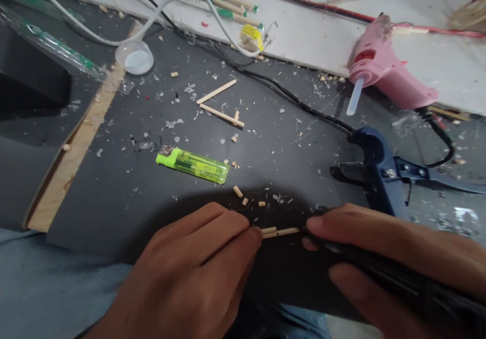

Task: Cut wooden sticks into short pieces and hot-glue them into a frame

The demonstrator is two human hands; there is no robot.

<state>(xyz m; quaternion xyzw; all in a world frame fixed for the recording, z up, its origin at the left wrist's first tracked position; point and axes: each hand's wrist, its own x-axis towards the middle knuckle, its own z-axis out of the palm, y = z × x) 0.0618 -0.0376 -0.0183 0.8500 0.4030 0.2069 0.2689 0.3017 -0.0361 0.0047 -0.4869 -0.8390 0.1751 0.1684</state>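
Observation:
My left hand [205,263] is closed in a pinch on two thin wooden sticks [283,232] lying side by side. One stick reaches farther right than the other and has a small dark mark on it. In my right hand [364,242] is a black pen-shaped tool [379,265], its front end at the right end of the longer stick. Whether that tip touches the wood I cannot tell. Just beyond the fingers lie several short cut stick pieces [245,201]. A green lighter [193,165] rests above my left hand.
Blue cutting pliers [383,172] lie right of centre, near my right hand. Behind them is a pink glue gun [395,68] with a cable. Glued sticks [222,115], a small clear cup [134,58] and packaged sticks [228,4] are farther back. Scraps litter the dark tabletop [114,197].

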